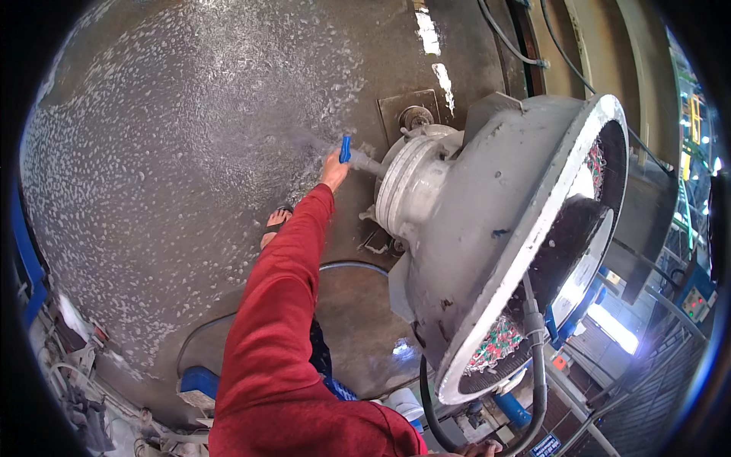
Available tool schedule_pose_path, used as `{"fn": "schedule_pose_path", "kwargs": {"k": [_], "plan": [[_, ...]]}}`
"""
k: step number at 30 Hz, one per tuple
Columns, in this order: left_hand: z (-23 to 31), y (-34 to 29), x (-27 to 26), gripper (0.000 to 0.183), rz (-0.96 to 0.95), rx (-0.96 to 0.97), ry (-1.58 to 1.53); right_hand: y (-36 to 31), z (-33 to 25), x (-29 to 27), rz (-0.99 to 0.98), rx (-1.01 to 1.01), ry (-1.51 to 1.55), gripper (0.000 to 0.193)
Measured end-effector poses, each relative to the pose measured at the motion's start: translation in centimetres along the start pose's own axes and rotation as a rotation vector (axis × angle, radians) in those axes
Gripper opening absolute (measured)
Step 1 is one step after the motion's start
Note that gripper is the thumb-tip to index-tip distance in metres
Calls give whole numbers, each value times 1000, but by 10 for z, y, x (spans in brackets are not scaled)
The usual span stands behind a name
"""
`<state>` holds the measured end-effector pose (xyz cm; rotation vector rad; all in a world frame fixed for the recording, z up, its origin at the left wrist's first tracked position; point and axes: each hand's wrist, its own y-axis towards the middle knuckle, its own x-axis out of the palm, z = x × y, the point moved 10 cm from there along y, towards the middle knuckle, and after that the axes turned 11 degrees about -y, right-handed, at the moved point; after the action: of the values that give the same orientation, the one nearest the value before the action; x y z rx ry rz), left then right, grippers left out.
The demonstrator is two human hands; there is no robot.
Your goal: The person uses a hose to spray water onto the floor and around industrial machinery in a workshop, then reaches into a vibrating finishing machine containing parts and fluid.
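Grip (pixel 333 169), left, on one blue handle (pixel 346 148)

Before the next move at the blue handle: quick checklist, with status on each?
1. Grip: left hand on the blue handle. Ok.
2. Flow stopped: spray spreads from near the handle over the foamy, wet floor. Not ok.
3. Footing: a foot in open footwear stands at the edge of the foam; likely slippery. Not ok.
4. Walkway: a thin hose crosses the floor near the foot, a possible trip point. Not ok.
5. Right hand: only part shows at the lower edge, near the grey conduit; its hold is unclear. Cannot tell.
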<state>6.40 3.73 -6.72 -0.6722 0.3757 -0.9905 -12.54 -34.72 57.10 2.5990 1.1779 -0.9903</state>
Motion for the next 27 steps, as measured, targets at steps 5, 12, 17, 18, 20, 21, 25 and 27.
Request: {"fn": "schedule_pose_path", "kwargs": {"k": [5, 12, 17, 18, 20, 21, 25, 27], "plan": [[9, 31, 17, 53, -4, 438, 340, 12, 13, 15, -40, -122, 46, 8], [-5, -84, -17, 69, 234, 102, 353, 34, 86, -80, -216, -154, 104, 8], [-81, -212, -76, 33, 105, 167, 470, 41, 139, -133, -382, -251, 218, 18], [-84, -254, -69, 27, 57, 159, 501, 47, 150, -151, -421, -361, 199, 15], [-97, -365, -74, 27, 207, 356, 660, 61, 178, -190, -349, -339, 221, 19], [-121, -408, -77, 34, 223, 525, 810, 63, 180, -199, -345, -303, 246, 18], [-295, -537, -91, 26, 4, -176, -164, 72, 195, -210, -363, -255, 254, 13], [-357, -587, -98, 15, 199, -359, -420, 76, 199, -223, -404, -279, 290, 12]]}}
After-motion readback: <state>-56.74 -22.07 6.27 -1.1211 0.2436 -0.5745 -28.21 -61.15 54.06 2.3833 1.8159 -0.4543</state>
